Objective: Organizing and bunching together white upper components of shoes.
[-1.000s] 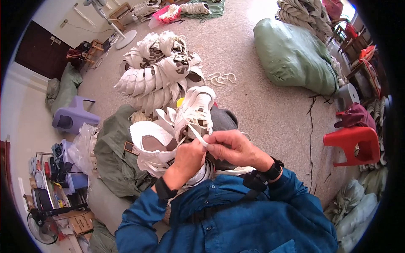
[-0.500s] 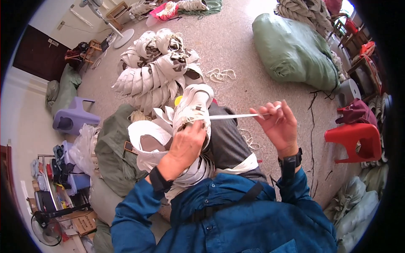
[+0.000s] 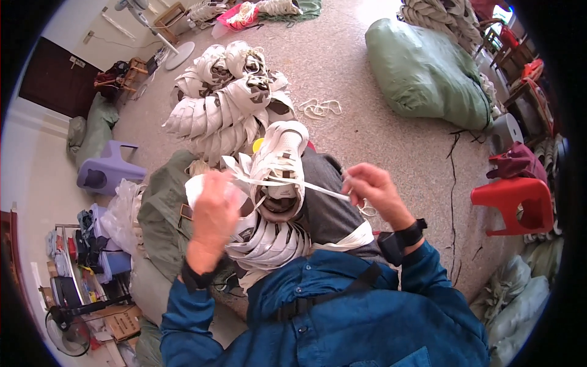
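A white and beige shoe upper (image 3: 280,147) rests across my lap, toe pointing away, its dark-lined opening toward me. A white shoelace (image 3: 324,190) crosses its tongue and stretches out to both sides. To the left, my left hand (image 3: 214,211) is closed at one end of the lace; motion blurs its fingers. Right of the shoe, my right hand (image 3: 370,188) pinches the other part, over my grey trouser leg. Beneath and left of this upper lies a nested row of similar uppers (image 3: 272,248), partly hidden by my left hand.
A heap of nested uppers (image 3: 214,116) sits on the floor ahead, with loose laces (image 3: 320,109) beside it. A big green sack (image 3: 422,76) lies far right. A red stool (image 3: 513,205) stands right, a purple stool (image 3: 113,168) left, and a green cloth (image 3: 165,214) nearby.
My left hand has moved left off the shoe, drawing lace with it. My right hand has come lower and nearer the shoe. The shoe's tongue and opening are now uncovered.
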Tool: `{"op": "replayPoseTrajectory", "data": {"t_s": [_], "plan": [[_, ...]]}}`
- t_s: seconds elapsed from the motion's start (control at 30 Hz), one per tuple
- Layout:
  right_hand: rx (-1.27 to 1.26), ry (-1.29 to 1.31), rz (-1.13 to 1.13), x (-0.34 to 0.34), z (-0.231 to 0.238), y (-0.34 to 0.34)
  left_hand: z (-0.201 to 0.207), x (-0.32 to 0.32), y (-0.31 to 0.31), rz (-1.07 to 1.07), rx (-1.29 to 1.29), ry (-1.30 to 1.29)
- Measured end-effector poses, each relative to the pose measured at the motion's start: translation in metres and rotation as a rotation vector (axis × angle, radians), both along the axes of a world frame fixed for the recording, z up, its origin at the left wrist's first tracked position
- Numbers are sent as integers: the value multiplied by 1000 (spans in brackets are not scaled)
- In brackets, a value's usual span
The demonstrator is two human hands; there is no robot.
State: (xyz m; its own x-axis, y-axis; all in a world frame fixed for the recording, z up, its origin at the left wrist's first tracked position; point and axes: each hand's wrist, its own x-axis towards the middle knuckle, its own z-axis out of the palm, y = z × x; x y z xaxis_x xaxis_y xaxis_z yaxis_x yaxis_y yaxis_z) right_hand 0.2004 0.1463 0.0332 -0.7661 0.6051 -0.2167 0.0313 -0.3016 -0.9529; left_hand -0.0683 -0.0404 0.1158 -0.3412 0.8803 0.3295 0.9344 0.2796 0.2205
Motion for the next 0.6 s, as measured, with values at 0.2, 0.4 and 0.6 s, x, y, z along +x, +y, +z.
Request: {"op": "replayPoseTrajectory", "data": {"t_s": [0.2, 0.4, 0.6], "plan": [[679, -120, -34, -52, -21, -44, -60, 60, 25, -130, -112, -652], [805, -115, -83, -68, -31, -47, -75, 62, 36, -68, -68, -701], [930, -103, -29, -67, -31, -45, -73, 66, 35, -30, -70, -723]]}}
